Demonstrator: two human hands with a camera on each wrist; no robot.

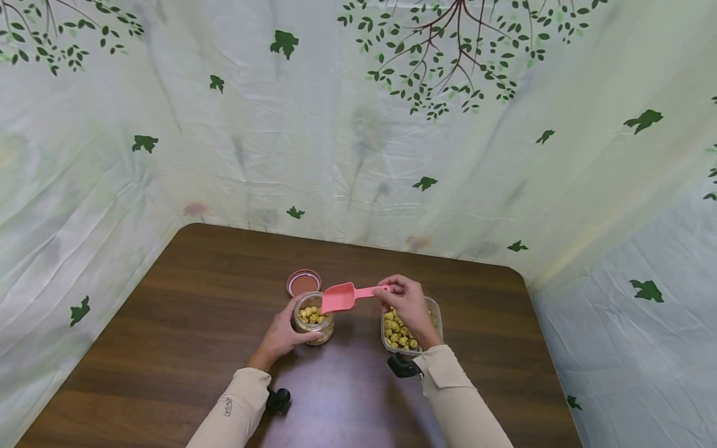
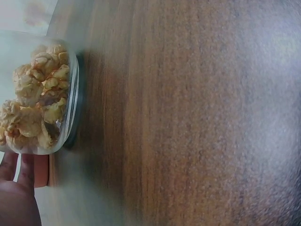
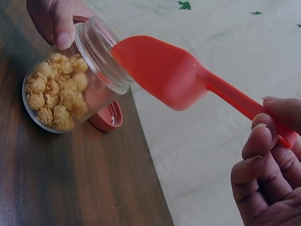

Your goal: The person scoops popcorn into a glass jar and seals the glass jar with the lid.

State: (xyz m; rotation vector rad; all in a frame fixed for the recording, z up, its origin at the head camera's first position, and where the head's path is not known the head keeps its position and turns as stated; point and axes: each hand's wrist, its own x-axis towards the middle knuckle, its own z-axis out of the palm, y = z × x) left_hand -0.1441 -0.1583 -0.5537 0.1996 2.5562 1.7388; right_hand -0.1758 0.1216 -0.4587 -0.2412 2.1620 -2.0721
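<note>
My left hand [image 1: 282, 336] grips the side of a clear glass jar [image 3: 104, 56], fingers and thumb around it. Popcorn [image 3: 60, 92] fills roughly the lower half of the jar, which stands on the table. In my right hand [image 1: 411, 308], the thumb and fingers pinch the end of a pink plastic scoop's handle. The scoop [image 1: 338, 298] slants down to the left, its tip at the jar's mouth, and its bowl shows bare pink in the head view. Below my right hand is a clear plastic container [image 1: 440, 318] of popcorn [image 1: 396, 330], partly hidden by that hand.
A reddish jar lid [image 1: 305, 284] lies on the brown wooden table [image 1: 213, 298] just behind the jar. White cloth [image 1: 313, 137] with green leaf prints hangs along the table's back and sides.
</note>
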